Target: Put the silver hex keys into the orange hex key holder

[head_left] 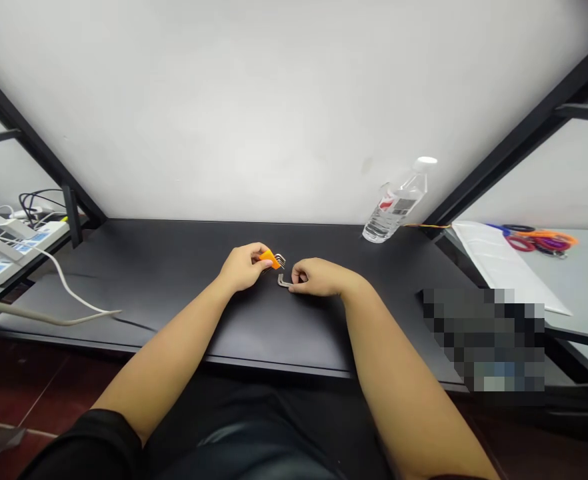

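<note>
**Orange hex key holder and loose steel key, hand-held over black desk**

Head view. Item 1: left hand, fingers curled narrowly around an orange hex key holder, its steel keys fanned out to the right. Item 2: right hand, fingers pinched on a bent steel hex key, just beside the holder. Surface: black desk. Also present: plastic water bottle, far edge; power strip, left; scissors, right.

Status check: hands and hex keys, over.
Left hand gripping orange hex key holder. Right hand pinching L-shaped hex key. Plastic water bottle set back, clear of both.
</note>
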`<state>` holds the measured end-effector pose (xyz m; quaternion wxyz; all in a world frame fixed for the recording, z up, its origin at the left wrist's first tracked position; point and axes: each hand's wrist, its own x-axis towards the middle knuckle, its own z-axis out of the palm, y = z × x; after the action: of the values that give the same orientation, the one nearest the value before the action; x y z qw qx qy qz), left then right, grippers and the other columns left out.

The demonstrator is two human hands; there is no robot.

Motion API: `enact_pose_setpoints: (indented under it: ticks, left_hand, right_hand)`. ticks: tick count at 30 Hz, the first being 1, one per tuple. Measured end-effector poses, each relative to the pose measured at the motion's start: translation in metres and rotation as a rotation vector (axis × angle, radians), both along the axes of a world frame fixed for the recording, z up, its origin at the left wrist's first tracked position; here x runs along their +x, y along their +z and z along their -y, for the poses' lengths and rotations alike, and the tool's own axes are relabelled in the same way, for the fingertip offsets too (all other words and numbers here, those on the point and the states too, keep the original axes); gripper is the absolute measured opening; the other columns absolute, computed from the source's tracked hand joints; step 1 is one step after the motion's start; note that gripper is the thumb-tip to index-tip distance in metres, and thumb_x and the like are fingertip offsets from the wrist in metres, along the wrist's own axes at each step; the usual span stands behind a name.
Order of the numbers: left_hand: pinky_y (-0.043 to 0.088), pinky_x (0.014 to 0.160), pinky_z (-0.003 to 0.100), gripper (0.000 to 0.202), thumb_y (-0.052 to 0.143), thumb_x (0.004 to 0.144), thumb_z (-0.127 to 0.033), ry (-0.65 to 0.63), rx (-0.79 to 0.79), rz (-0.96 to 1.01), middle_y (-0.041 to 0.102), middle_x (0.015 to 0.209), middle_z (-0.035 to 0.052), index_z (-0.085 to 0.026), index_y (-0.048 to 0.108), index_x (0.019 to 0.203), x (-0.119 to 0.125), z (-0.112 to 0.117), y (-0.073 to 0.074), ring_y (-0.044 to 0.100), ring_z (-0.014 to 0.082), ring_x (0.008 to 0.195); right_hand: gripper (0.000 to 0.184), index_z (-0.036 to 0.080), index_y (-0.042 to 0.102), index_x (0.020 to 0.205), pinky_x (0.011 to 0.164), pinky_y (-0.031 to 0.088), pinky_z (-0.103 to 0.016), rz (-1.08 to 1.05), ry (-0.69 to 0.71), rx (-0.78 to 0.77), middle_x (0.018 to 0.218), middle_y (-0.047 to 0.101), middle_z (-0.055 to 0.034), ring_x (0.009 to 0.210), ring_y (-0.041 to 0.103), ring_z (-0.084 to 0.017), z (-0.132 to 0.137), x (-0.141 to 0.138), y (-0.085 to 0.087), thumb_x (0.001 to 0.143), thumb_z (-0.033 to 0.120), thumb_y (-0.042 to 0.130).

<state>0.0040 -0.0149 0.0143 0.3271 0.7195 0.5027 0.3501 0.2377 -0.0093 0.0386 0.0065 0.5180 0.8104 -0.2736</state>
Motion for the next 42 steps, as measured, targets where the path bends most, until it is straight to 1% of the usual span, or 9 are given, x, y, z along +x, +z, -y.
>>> enact_pose_setpoints:
  ticks: [6, 18, 22, 24, 26, 29, 31, 38, 42]
  left_hand:
    - [0.054, 0.077, 0.031, 0.013, 0.066, 0.083, -0.025, -0.01, 0.0, -0.001, 0.078, 0.089, 0.0013, -0.024, 0.071, 0.095, 0.001, 0.0, 0.0, 0.072, 0.0185, 0.078]
    - [0.055, 0.081, 0.033, 0.013, 0.067, 0.082, -0.025, -0.03, -0.006, -0.007, 0.078, 0.092, 0.0026, -0.023, 0.07, 0.095, 0.0, -0.002, -0.001, 0.073, 0.0192, 0.082]
    - [0.055, 0.082, 0.033, 0.015, 0.067, 0.083, -0.025, -0.035, -0.006, 0.02, 0.078, 0.093, 0.0037, -0.023, 0.071, 0.097, 0.0, -0.003, -0.003, 0.073, 0.0199, 0.084]
    - [0.056, 0.083, 0.033, 0.016, 0.067, 0.083, -0.025, -0.056, -0.011, 0.068, 0.078, 0.094, 0.0047, -0.022, 0.071, 0.098, 0.0, -0.003, -0.004, 0.073, 0.0199, 0.084]
    - [0.056, 0.083, 0.033, 0.017, 0.068, 0.083, -0.026, -0.083, -0.023, 0.124, 0.078, 0.094, 0.0059, -0.02, 0.07, 0.099, 0.0, -0.004, -0.007, 0.073, 0.02, 0.084]
    - [0.057, 0.083, 0.034, 0.018, 0.069, 0.083, -0.027, -0.129, -0.05, 0.207, 0.078, 0.095, 0.0076, -0.018, 0.07, 0.099, 0.001, -0.006, -0.01, 0.073, 0.0204, 0.084]
    - [0.057, 0.084, 0.034, 0.019, 0.07, 0.083, -0.028, -0.156, -0.068, 0.254, 0.078, 0.096, 0.0084, -0.018, 0.07, 0.1, 0.001, -0.007, -0.012, 0.073, 0.0205, 0.085]
    - [0.056, 0.084, 0.034, 0.023, 0.073, 0.083, -0.031, -0.178, -0.081, 0.299, 0.077, 0.095, 0.0092, -0.016, 0.069, 0.1, 0.001, -0.006, -0.011, 0.073, 0.0205, 0.085]
    - [0.055, 0.081, 0.032, 0.023, 0.073, 0.083, -0.033, -0.181, -0.066, 0.275, 0.077, 0.093, 0.0085, -0.016, 0.07, 0.099, 0.001, -0.005, -0.008, 0.072, 0.0198, 0.082]
  right_hand:
    - [0.012, 0.025, 0.067, 0.073, 0.052, 0.037, -0.029, 0.01, -0.003, -0.018, 0.074, 0.069, -0.0002, 0.061, 0.058, -0.017, 0.006, -0.004, 0.003, 0.067, 0.033, 0.074]
    - [0.004, 0.024, 0.064, 0.068, 0.052, 0.037, -0.029, -0.035, 0.051, -0.026, 0.073, 0.069, 0.0008, 0.059, 0.057, -0.015, 0.009, -0.001, 0.008, 0.067, 0.025, 0.068]
    - [0.008, 0.021, 0.068, 0.074, 0.06, 0.043, -0.029, -0.193, -0.028, 0.224, 0.078, 0.071, -0.0025, 0.067, 0.06, -0.017, 0.001, 0.012, 0.011, 0.075, 0.028, 0.065]
    - [0.015, 0.02, 0.07, 0.082, 0.066, 0.047, -0.03, -0.384, -0.125, 0.386, 0.081, 0.072, -0.0045, 0.071, 0.063, -0.018, -0.002, 0.014, 0.01, 0.082, 0.034, 0.063]
    - [0.021, 0.02, 0.071, 0.091, 0.07, 0.051, -0.032, -0.631, -0.181, 0.462, 0.083, 0.073, -0.0055, 0.074, 0.066, -0.02, -0.004, 0.011, 0.008, 0.087, 0.039, 0.063]
    - [0.026, 0.021, 0.07, 0.101, 0.077, 0.056, -0.036, -0.913, -0.156, 0.453, 0.094, 0.076, -0.0068, 0.081, 0.07, -0.022, 0.0, 0.0, 0.004, 0.088, 0.043, 0.067]
    - [0.025, 0.023, 0.071, 0.103, 0.081, 0.057, -0.038, -0.978, -0.126, 0.425, 0.102, 0.077, -0.0072, 0.087, 0.072, -0.022, 0.004, -0.007, 0.003, 0.088, 0.043, 0.068]
    - [0.02, 0.023, 0.071, 0.103, 0.087, 0.058, -0.039, -0.964, -0.11, 0.36, 0.105, 0.078, -0.0065, 0.092, 0.073, -0.023, 0.007, -0.014, 0.004, 0.09, 0.037, 0.067]
    - [0.022, 0.022, 0.071, 0.106, 0.082, 0.059, -0.038, -0.933, -0.101, 0.292, 0.104, 0.078, -0.0071, 0.088, 0.074, -0.022, 0.007, -0.02, -0.001, 0.091, 0.037, 0.065]
